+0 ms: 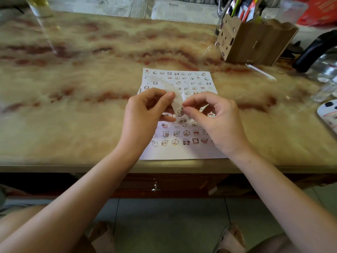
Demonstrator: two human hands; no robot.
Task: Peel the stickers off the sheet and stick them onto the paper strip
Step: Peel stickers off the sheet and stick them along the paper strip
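A white sticker sheet (193,83) printed with rows of small cartoon animals lies flat on the marble table near its front edge. Above it my left hand (145,114) pinches a curved white paper strip (171,88) that arcs up and away from me. My right hand (215,117) presses a small sticker (180,111) against the strip's lower end with thumb and forefinger. At least one more sticker shows on the strip just below. Both hands hide the middle rows of the sheet.
A wooden pen holder (255,42) with pens stands at the back right. A black handle (313,50) and clear plastic lie at the right edge. A glass (39,6) stands at the back left. The marble table (73,106) ends just below the sheet.
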